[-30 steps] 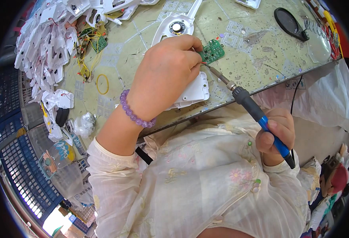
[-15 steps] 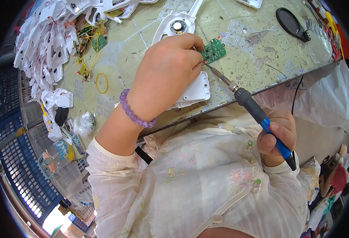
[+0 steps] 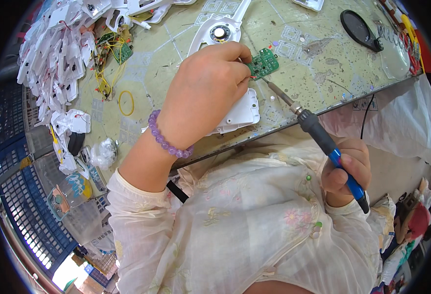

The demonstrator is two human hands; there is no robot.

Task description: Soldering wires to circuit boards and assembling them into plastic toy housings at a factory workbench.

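My left hand, a purple bead bracelet on its wrist, is closed at the left edge of a green circuit board. Its curled fingers cover that edge and seem to grip it; the fingertips are partly hidden. A short red wire shows beside them at the board's lower corner. My right hand is wrapped round the blue handle of a soldering iron, whose tip points up and left to the board's lower edge. Under my left hand lies a white plastic housing, partly covered.
Beyond my left hand lies a white housing with a round speaker-like part. White casings are heaped at the left, beside wired boards and a yellow ring. A black-rimmed lens and a coiled iron stand are far right.
The soldering iron and my right hand have shifted slightly right, moving the tip away from the red wire along the board's lower edge. My left hand and the board look unchanged.
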